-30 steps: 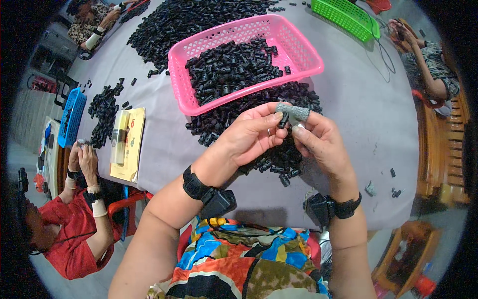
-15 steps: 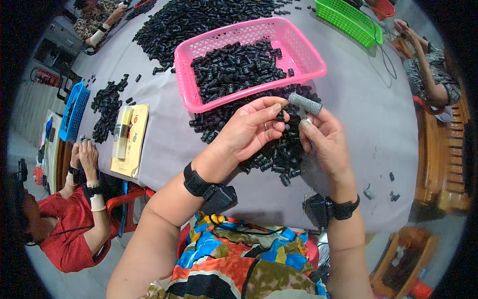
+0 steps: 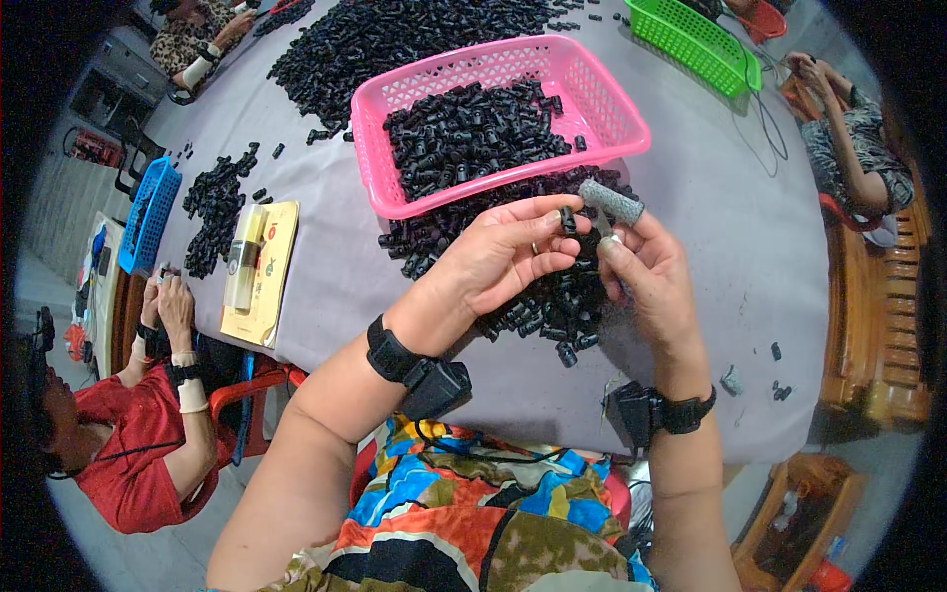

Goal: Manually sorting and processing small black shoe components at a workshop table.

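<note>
Two hands meet: left hand (image 3: 503, 259) pinches a black piece (image 3: 567, 219), right hand (image 3: 646, 276) grips a grey tool (image 3: 610, 201).

Left hand (image 3: 503, 259) pinches a small black part (image 3: 567, 219) against the right hand (image 3: 646, 281) – which grips a grey tool handle (image 3: 611, 201) – near the pink basket (image 3: 612, 104)

– What colour is the basket (image 3: 602, 94) just behind the hands?
– Pink, latticed walls, heaped with black plastic pieces (image 3: 469, 133). More black pieces lie on the grey tablecloth (image 3: 710, 227) in front of it.
– And other baskets?
– A green one (image 3: 691, 39) to the pink one's right, a blue one (image 3: 148, 212) far to its left.
– Nearer than the pink basket?
– A multicoloured patterned garment (image 3: 473, 513); a person's red shirt (image 3: 138, 464) lower left.
</note>
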Available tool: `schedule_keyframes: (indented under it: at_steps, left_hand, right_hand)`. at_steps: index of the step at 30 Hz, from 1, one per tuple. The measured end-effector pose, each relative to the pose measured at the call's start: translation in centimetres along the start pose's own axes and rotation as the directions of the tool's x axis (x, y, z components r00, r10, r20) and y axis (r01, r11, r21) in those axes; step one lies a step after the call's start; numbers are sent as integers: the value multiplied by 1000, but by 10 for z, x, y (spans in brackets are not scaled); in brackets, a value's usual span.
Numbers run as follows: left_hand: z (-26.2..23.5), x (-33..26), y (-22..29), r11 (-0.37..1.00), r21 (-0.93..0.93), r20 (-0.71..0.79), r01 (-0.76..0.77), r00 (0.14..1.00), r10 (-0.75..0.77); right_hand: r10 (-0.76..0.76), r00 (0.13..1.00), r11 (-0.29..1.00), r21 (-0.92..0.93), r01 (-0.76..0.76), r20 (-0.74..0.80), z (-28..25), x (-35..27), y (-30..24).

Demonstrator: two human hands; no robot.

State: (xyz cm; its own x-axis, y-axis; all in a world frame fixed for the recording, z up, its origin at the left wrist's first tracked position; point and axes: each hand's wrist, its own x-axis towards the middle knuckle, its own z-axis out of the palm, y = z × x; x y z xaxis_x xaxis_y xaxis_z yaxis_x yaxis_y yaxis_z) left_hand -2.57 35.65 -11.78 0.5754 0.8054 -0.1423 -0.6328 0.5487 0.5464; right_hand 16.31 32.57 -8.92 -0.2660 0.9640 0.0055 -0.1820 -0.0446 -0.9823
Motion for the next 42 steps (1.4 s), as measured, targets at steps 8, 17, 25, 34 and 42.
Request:
schedule_keyframes:
  at_steps: [8, 17, 25, 34, 42]
  left_hand:
    - [-9, 4, -5, 1000, 14, 40, -12, 999, 12]
    - [-5, 2, -5, 1000, 19, 91, 10, 996, -12]
    - [-3, 2, -6, 999, 24, 85, 31, 996, -33]
    - [-7, 4, -7, 999, 13, 83, 39, 996, -39]
    - [-12, 7, -10, 998, -46, 218, 53, 975, -42]
  right_hand:
    - [88, 986, 995, 24, -93, 140, 0, -2, -2]
    - [117, 974, 989, 69, -132, 196, 1, -4, -1]
    - [113, 977, 993, 10, -117, 181, 1, -4, -2]
    - [90, 984, 996, -15, -88, 154, 0, -3, 4]
    - [144, 984, 989, -5, -145, 102, -3, -1, 2]
